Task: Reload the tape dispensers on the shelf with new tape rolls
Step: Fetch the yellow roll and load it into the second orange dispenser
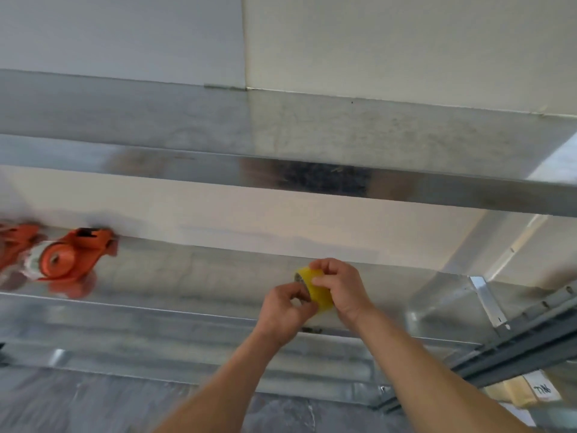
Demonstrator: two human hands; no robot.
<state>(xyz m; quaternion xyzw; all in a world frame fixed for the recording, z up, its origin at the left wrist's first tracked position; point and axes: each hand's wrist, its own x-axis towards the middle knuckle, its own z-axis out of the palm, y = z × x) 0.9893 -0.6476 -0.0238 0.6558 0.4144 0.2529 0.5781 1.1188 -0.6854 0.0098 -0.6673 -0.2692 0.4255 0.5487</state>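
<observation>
Got this yellowish see-through tape roll [315, 290] pinched in both my left hand [285, 310] and right hand [340, 284], over the shiny metal shelf [187, 276].

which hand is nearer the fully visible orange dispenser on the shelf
Left. The left hand grips the yellow tape roll on the side toward the orange dispenser; the right hand holds its far side.

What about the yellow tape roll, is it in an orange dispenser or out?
Out. The left hand and right hand hold the yellow tape roll over the shelf, apart from the orange tape dispensers.
</observation>
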